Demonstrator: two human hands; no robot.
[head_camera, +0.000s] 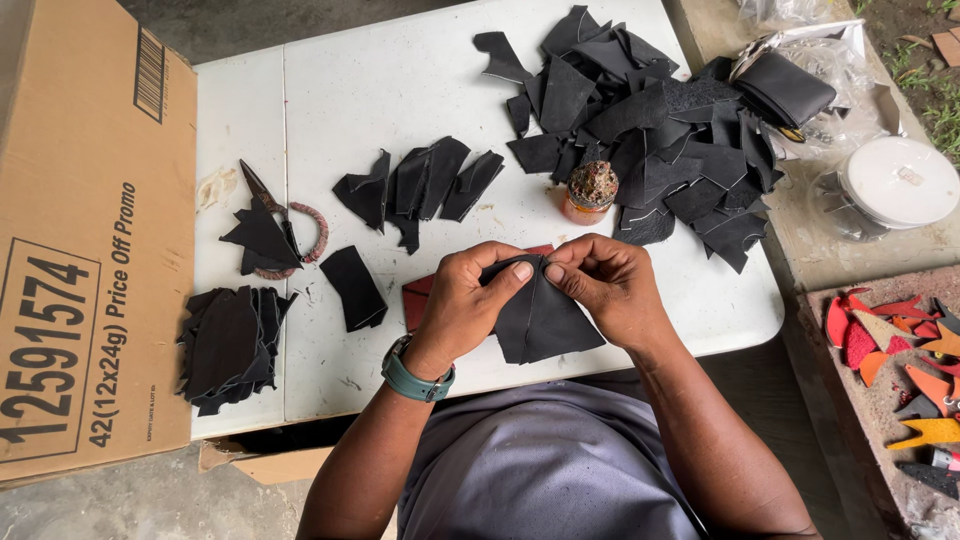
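Head view: two hands pinch one black leather piece (540, 320) at table (400, 90) front edge, 6 o'clock. Left hand (465, 305) and right hand (605, 285) meet thumb to thumb at its top seam, fingers clamped on leather, wrists angled inward. One red piece (418, 298) lies under left hand. One glue jar (590, 190) at 12 o'clock. One scissors (270, 215) at 9 o'clock. Big heap of black offcuts (650, 110) at 1 o'clock; smaller stack (230, 345) at 8 o'clock. One cardboard box (90, 240) far left.
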